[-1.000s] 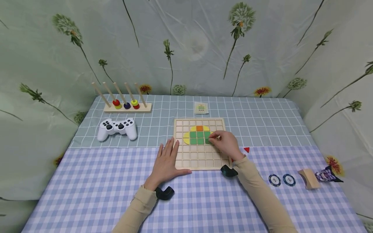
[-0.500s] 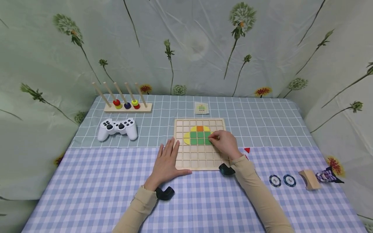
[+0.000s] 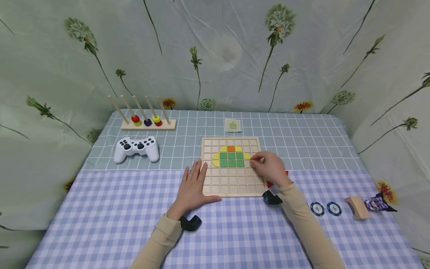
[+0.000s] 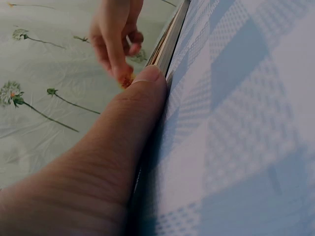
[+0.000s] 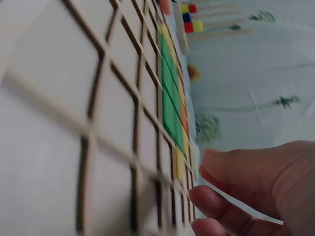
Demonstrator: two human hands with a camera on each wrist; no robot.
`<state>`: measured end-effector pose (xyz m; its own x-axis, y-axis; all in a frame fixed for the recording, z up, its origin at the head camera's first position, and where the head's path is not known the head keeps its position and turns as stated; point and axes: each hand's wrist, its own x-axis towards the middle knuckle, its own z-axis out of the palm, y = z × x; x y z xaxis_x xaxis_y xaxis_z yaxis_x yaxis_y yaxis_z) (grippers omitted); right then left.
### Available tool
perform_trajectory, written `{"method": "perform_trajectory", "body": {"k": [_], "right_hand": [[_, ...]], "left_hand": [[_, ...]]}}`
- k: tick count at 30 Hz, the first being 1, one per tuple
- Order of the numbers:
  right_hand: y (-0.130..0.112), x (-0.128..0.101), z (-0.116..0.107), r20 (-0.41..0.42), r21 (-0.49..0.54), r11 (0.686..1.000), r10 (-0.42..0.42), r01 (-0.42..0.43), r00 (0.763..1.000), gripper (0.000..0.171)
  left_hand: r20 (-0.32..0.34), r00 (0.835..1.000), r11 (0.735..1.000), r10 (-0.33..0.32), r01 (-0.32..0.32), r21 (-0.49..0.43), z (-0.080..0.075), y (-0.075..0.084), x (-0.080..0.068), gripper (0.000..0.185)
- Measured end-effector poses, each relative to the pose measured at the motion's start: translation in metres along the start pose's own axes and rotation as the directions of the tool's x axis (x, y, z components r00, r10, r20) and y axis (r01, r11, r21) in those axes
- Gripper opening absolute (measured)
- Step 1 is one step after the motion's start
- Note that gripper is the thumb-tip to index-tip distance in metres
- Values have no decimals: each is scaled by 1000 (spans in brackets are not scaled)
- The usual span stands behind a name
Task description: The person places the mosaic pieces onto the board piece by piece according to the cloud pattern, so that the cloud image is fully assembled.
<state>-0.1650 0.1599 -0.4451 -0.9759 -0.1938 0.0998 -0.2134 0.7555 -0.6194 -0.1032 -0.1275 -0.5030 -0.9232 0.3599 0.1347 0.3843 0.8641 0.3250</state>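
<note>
A wooden grid board (image 3: 231, 189) lies in the middle of the table. Green squares (image 3: 231, 163) fill a block of its cells, with an orange square (image 3: 231, 148) above them and yellow rounded pieces (image 3: 215, 160) around. My left hand (image 3: 191, 186) rests with spread fingers on the board's left edge, its thumb along the near edge. Over the board's right side is my right hand (image 3: 268, 166), fingertips close to the right yellow piece (image 3: 247, 156). In the right wrist view its thumb and forefinger stand apart with nothing between them. Red pieces (image 3: 270, 184) show partly behind the right wrist.
A small patterned card (image 3: 233, 125) lies behind the board. To the left are a white game controller (image 3: 136, 148) and a peg stand (image 3: 147, 127) with coloured beads. Two round chips (image 3: 317, 209), a wooden arch block (image 3: 357, 207) and a purple packet (image 3: 377, 203) lie right.
My right hand has moved right, off the rightmost lower green square, which now shows whole in its cell. The left hand has stayed put.
</note>
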Motion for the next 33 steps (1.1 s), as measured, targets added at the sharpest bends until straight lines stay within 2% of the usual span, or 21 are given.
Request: {"method": "perform_trajectory", "body": {"k": [5, 11, 14, 17, 22, 27, 33], "right_hand": [[19, -12, -22, -1, 24, 998, 52, -52, 999, 14], [36, -25, -38, 58, 5, 996, 93, -94, 994, 15], [42, -28, -40, 111, 7, 998, 67, -68, 992, 15], [47, -29, -39, 164, 34, 999, -4, -1, 986, 16], [51, -31, -35, 186, 74, 991, -122, 110, 975, 18], [52, -32, -30, 178, 29, 993, -114, 110, 977, 17], [49, -34, -30, 155, -65, 996, -43, 54, 987, 16]], "left_hand": [[-10, 1000, 1000, 2, -2, 3, -1, -1, 0, 123], [-2, 1000, 1000, -5, 5, 7, -3, -1, 0, 122], [-1, 1000, 1000, -11, 11, 4, -3, 0, -1, 122], [0, 1000, 1000, -14, 14, 5, -3, 0, 0, 121], [7, 1000, 1000, -11, 11, 2, -2, 1, 0, 121], [15, 1000, 1000, -14, 14, -2, -2, 2, 0, 122], [17, 1000, 1000, -16, 16, -2, -1, 1, 0, 122]]}}
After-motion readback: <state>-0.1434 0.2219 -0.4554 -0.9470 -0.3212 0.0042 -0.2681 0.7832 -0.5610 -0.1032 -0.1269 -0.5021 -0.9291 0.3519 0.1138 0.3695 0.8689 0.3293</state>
